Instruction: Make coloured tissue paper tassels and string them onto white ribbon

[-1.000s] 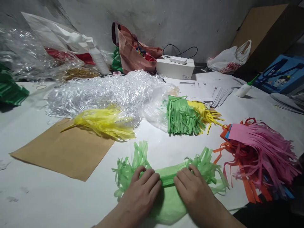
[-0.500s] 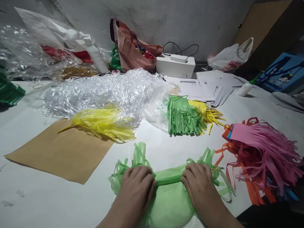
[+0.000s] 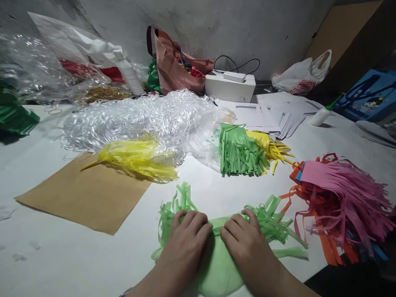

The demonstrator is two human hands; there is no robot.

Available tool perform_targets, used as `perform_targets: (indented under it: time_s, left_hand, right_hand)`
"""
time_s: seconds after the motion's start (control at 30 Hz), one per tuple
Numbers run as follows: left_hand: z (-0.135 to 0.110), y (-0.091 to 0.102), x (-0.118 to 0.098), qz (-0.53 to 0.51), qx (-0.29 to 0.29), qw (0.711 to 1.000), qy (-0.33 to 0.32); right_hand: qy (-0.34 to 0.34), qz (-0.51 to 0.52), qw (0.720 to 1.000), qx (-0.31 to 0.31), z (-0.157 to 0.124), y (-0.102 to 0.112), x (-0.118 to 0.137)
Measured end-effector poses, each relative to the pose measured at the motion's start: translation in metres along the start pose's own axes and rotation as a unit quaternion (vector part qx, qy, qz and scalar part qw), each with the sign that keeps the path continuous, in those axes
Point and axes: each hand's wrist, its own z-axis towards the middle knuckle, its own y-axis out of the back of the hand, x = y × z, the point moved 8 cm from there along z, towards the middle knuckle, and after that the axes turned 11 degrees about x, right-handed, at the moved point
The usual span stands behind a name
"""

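A light green tissue paper with fringed ends lies on the white table in front of me, a folded band running across its middle. My left hand grips the left part of this band, fingers curled over it. On the right part, my right hand does the same, its fingertips bent onto the paper. Only a short stretch of band shows between the two hands. Cut strips spread out beyond both hands; the thumbs are partly hidden.
Brown paper lies at the left under a yellow tissue tassel. Behind are shiny white strands, a green fringed paper bundle and a yellow one. Pink fringed paper sits at the right, a glue bottle beyond it.
Both hands have moved closer together along the band, so less of it shows between them. The view has shifted slightly, moving the background a little to the right.
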Motion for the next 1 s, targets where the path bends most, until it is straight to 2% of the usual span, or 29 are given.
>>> perform_targets:
  time_s: [0.17,0.27,0.4,0.47,0.57,0.7,0.87,1.0]
  left_hand:
    - [-0.003,0.006,-0.006,-0.014,-0.037,0.998,-0.054]
    - [-0.004,0.006,-0.008,0.0,-0.051,0.996,-0.071]
    - [-0.006,0.002,-0.008,0.005,-0.038,0.996,-0.079]
    - [-0.01,0.001,-0.007,0.007,-0.044,0.995,-0.091]
    - [-0.015,0.0,-0.006,0.012,-0.065,0.993,-0.099]
    - [-0.016,0.0,-0.007,0.013,-0.079,0.992,-0.097]
    - [-0.013,-0.002,-0.005,-0.013,-0.054,0.994,-0.092]
    - [-0.013,0.0,0.001,-0.045,-0.058,0.995,-0.064]
  right_hand:
    - [-0.001,0.015,1.0,-0.004,0.003,-0.007,-0.002]
    - [0.023,0.028,0.999,0.031,0.004,-0.011,0.004]
    - [0.056,0.014,0.996,0.065,-0.002,-0.009,0.008]
    - [0.054,0.017,0.997,0.049,-0.009,-0.004,0.002]
    - [0.052,0.009,0.999,-0.008,-0.025,0.005,-0.005]
    - [0.036,-0.023,0.997,-0.063,-0.037,0.011,-0.003]
    - [0.031,-0.001,0.998,-0.051,-0.033,0.005,0.003]
    - [-0.046,0.017,0.998,-0.032,-0.038,-0.006,-0.01]
